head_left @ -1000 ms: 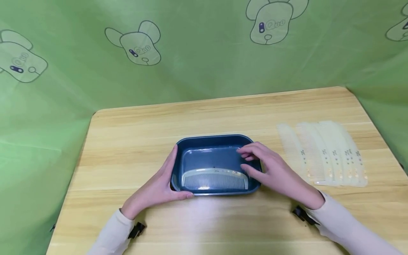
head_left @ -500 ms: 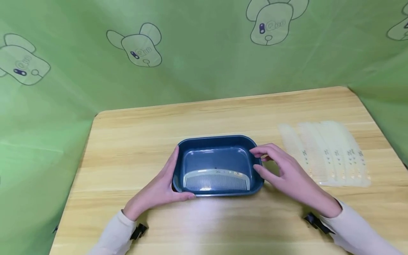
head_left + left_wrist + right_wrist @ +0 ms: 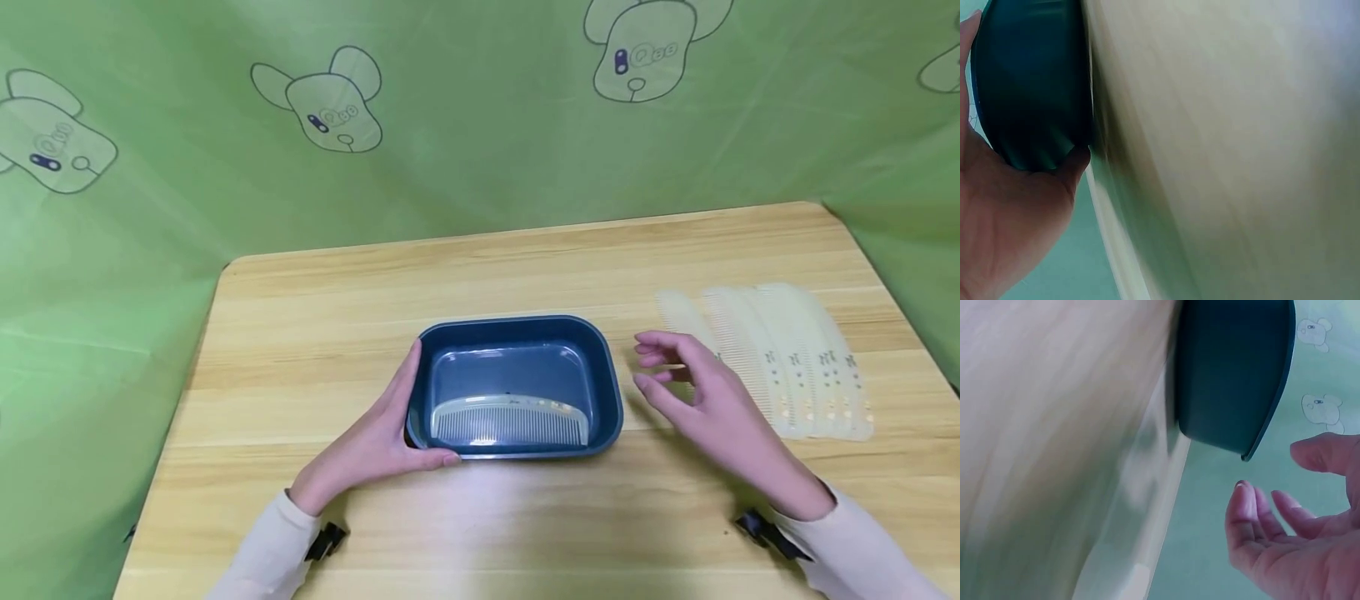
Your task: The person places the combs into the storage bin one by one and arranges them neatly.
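Observation:
A dark blue rectangular plastic tray (image 3: 609, 375) stands on the table. Along its near inner side lies a pale translucent comb (image 3: 510, 421), teeth toward me. My left hand (image 3: 373, 433) grips the tray's left end, thumb along the near rim and fingers along the left side; the left wrist view shows this hand (image 3: 1010, 219) against the tray's outer wall (image 3: 1035, 81). To the right of the tray, apart from it, my right hand (image 3: 708, 396) hovers with loosely bent fingers and nothing between them. It partly covers the leftmost of several pale combs (image 3: 813, 367) laid overlapping in a row.
A light wood-grain table (image 3: 337, 300) carries everything. Green cloth (image 3: 480, 150) with printed cartoon heads hangs behind it and at both sides. Each wrist wears a black strap, such as the right strap (image 3: 772, 533).
My right hand has drawn out of the tray and moved right, toward the row of combs. The left hand, the tray and the comb inside have stayed nearly in place.

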Tool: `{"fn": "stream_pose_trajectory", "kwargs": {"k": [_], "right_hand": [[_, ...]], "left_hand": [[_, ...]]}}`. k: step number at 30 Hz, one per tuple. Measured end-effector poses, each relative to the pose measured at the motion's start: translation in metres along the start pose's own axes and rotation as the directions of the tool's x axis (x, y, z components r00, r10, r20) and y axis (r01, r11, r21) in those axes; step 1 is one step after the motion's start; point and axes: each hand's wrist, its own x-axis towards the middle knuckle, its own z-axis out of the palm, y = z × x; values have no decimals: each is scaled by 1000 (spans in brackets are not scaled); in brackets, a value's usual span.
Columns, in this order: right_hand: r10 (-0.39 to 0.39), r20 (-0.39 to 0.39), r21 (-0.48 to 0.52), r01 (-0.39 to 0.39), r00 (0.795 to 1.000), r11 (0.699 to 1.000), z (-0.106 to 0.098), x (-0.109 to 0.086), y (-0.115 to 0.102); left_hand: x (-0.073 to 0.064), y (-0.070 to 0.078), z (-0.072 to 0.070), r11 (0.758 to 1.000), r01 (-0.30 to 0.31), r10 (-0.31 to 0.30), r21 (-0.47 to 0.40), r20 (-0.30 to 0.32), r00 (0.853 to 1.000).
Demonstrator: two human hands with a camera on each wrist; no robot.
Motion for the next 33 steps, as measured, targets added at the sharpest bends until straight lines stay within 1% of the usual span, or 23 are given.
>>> {"fn": "stream_pose_trajectory", "kwargs": {"k": [4, 8, 14, 20, 25, 33], "right_hand": [[59, -12, -43, -59, 998, 997, -4, -3, 7], [117, -17, -117, -118, 993, 986, -10, -5, 14], [158, -14, -222, -157, 987, 962, -15, -8, 25], [226, -6, -253, -220, 974, 942, -19, -9, 34], [225, -28, -281, -223, 974, 933, -21, -10, 41], [259, -2, -324, -246, 966, 913, -24, -10, 52]], "left_hand": [[0, 0, 0, 1000, 0, 0, 1, 0, 1000], [1, 0, 0, 1000, -3, 3, 2, 0, 1000], [1, -1, 0, 1000, -8, 8, -4, -1, 1000], [1, -1, 0, 1000, -5, 5, -14, -1, 1000], [1, 0, 1, 1000, -16, 16, -10, -2, 1000], [0, 0, 0, 1000, 3, -3, -10, -4, 1000]]}}
